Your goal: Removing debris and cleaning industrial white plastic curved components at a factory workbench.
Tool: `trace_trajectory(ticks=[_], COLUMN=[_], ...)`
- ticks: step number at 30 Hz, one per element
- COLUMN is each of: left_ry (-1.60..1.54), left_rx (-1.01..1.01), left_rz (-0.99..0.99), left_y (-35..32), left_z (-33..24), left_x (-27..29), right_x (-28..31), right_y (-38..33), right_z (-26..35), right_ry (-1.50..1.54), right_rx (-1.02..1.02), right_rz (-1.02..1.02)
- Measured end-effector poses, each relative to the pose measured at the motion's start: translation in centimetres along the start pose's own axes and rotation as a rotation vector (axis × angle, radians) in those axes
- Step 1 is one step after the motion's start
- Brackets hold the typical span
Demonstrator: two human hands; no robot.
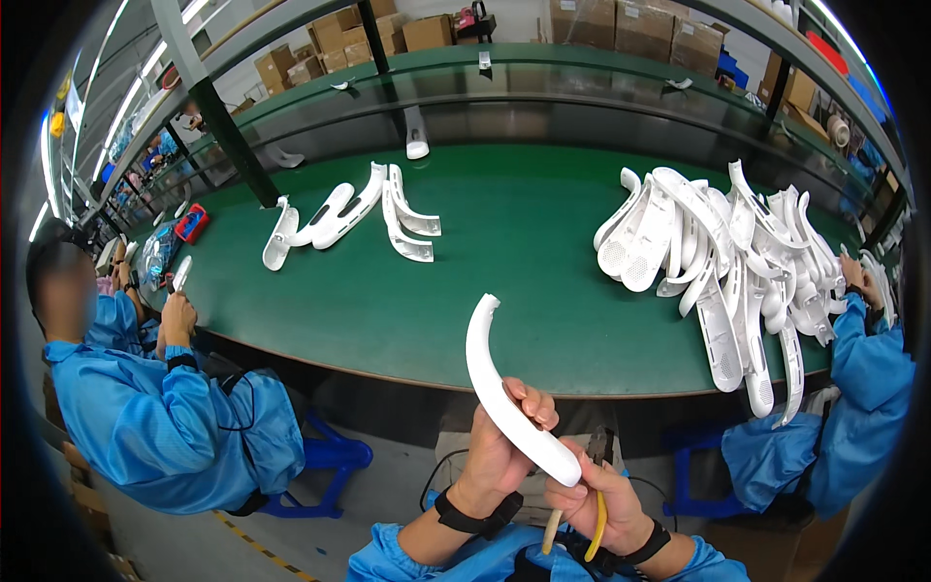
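Note:
My left hand (502,448) is closed around a curved white plastic shell (493,378), its smooth outer face toward me. The shell is tilted, with its narrow notched end up over the table edge and its rounded end down by my right hand (606,500). The right fingers are wrapped round a pair of pliers with yellow handles (599,529); its dark head points up beside the shell's rounded end. That thumb and fingertips are at or against the rounded end; whether they press on it I cannot tell. The pliers' jaws are partly hidden.
A green table (485,330) spans the front. At its right lies a big heap of white shells (713,233); several more shells (349,211) lie left of centre. Co-workers in blue sit left (155,407) and right (853,388). A metal post (233,145) rises from the table.

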State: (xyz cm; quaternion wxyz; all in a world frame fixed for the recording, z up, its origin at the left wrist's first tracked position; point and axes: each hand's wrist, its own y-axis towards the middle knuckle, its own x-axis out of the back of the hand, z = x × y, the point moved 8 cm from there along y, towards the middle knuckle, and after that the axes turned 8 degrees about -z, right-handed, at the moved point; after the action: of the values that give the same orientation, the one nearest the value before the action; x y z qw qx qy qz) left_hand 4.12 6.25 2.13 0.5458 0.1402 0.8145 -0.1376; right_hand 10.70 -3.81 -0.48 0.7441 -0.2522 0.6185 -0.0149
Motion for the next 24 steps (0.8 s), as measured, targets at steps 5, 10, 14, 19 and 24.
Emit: trace_trajectory(ticks=[5, 10, 14, 19, 24], left_ry=[-0.065, -0.075, -0.008, 0.126, 0.464], left_rx=[0.035, 0.088, 0.061, -0.012, -0.176], left_rz=[0.03, 0.065, 0.093, 0.061, -0.058], left_y=[0.3, 0.4, 0.5, 0.5, -0.1], left_z=[0.3, 0.5, 0.6, 0.4, -0.5], left_x=[0.2, -0.3, -0.4, -1.0, -0.8], right_x=[-0.7, 0.1, 0.2, -0.1, -0.8], right_y=[-0.1, 0.0, -0.1, -0.3, -0.8], right_z=[-1.0, -1.1, -1.5, -1.6, -1.8], right_ry=[0.014, 0.093, 0.142, 0.342, 0.487], right_rx=[-0.067, -0.102, -0.181, -0.298, -0.403], right_rz=[-0.072, -0.01, -0.006, 0.047, -0.035])
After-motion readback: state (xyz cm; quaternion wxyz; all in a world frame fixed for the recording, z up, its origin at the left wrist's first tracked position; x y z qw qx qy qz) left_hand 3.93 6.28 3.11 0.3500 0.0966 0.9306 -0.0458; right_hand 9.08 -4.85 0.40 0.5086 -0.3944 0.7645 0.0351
